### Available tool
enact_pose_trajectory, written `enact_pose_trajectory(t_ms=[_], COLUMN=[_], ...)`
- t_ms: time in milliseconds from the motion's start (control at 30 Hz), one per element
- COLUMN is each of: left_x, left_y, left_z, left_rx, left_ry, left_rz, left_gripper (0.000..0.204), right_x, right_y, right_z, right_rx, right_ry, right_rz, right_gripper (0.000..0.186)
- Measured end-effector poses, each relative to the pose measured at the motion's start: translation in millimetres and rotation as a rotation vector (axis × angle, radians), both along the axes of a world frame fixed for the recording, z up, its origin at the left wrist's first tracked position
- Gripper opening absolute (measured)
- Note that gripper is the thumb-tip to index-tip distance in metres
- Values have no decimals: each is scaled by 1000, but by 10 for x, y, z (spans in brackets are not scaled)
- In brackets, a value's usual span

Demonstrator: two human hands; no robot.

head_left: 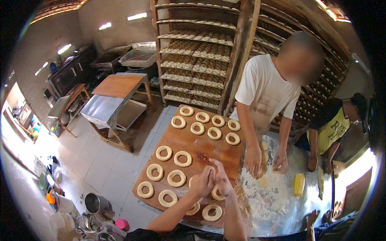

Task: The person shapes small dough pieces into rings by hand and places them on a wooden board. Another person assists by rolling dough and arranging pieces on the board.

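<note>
My left hand point(203, 182) is closed and held up against my right hand point(221, 182) over the wooden board point(203, 150); what is between them is too hidden to make out. My right hand has its fingers partly curved upward, touching the left one. Rings of pale dough point(182, 159) lie on the board around and under my hands, several in rows at the far end and several at the near end, some partly hidden by my hands and forearms.
A co-worker point(261, 88) works at the floured metal tabletop point(281, 205) with dough discs point(263, 182) and a yellow block point(299, 184). Another person point(329, 132) stands at the right. Racks of dough trays point(193, 64) line the back; side tables point(108, 108) and pots point(96, 203) are left.
</note>
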State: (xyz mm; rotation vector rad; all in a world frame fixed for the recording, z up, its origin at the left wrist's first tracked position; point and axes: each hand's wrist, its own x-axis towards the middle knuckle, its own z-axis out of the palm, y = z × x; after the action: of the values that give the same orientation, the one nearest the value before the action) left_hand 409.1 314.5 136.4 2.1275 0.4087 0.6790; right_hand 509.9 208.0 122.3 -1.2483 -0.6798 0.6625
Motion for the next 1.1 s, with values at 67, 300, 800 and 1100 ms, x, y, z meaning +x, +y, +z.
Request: enact_pose_trajectory(t_ms=[67, 300, 800, 1100], left_x=[38, 130, 714, 532], left_y=[135, 528, 1292, 1149], left_z=[13, 46, -122, -417], left_rx=[-158, -234, 422, 542], left_ry=[-65, -58, 444, 427], left_rz=[-8, -72, 137, 31], left_gripper=[17, 21, 48, 56], right_x=[-12, 27, 499, 318], right_y=[107, 396, 837, 819], right_z=[-84, -65, 53, 23], right_rx=[404, 79, -1071, -1285], right_ry=[365, 279, -299, -575], right_rz=[64, -152, -278, -223], right_gripper=[67, 69, 87, 93])
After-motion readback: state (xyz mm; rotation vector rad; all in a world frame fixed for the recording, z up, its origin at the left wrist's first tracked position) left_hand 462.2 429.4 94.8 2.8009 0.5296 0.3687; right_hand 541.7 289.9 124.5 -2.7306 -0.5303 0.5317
